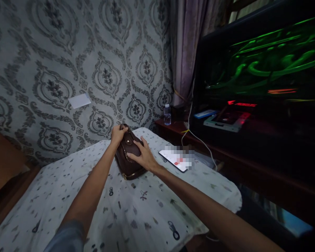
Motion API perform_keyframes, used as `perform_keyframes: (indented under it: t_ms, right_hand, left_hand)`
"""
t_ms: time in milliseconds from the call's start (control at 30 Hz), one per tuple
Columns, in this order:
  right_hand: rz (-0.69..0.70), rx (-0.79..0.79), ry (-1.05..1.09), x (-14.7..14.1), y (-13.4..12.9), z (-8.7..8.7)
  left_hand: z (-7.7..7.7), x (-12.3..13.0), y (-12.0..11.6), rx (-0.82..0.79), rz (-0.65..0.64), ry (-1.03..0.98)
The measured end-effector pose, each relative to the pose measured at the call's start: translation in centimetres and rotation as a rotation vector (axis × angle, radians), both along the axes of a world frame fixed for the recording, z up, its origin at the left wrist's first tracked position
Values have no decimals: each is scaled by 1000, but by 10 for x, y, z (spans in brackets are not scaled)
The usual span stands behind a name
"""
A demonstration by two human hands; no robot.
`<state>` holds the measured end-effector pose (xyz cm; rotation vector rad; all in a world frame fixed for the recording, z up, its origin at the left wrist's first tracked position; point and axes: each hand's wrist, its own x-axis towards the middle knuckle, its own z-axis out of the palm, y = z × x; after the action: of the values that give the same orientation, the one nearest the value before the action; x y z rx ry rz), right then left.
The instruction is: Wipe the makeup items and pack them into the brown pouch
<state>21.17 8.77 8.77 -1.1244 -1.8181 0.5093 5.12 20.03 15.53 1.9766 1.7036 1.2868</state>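
Observation:
A dark brown leather bag [128, 155] with gold zips and a front flap lies on the white patterned cloth [136, 217]. At its upper left end, my left hand [117, 134] has its fingers closed round the top edge or handle. My right hand [145, 155] rests on the bag's right side and front, with its thumb and fingers spread apart. A phone [174, 161] with a lit screen, partly blurred out, lies just right of my right hand.
A small clear bottle [167, 114] stands on a dark red desk [161, 124] behind the cloth. A white cable [203, 141] hangs over the desk edge. A large dark screen [265, 70] fills the right. A brown box [5, 161] is at the far left.

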Motion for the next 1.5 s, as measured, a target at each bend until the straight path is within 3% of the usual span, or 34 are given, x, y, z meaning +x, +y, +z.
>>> perform_keyframes:
  t_ms: [300,433,667,767,1100,1500]
  right_hand:
    - [-9,-57,-126,-2,-3,9]
    - [-21,-85,-165,2,-4,11]
    - [-126,148,-277,-11,-18,20]
    - [-145,160,-378,-20,-24,25]
    - [-129,237,-524,-15,-23,25]
    - [-122,193,-440,-18,-21,20]
  left_hand:
    - [6,4,-24,5,-248,-91]
    - [9,1,-30,10,-298,-86]
    - [7,-33,-44,66,-175,-12]
    - [4,-41,-50,62,-121,50]
    - [1,-29,-57,107,-32,82]
    - [-1,-27,-73,42,-129,134]
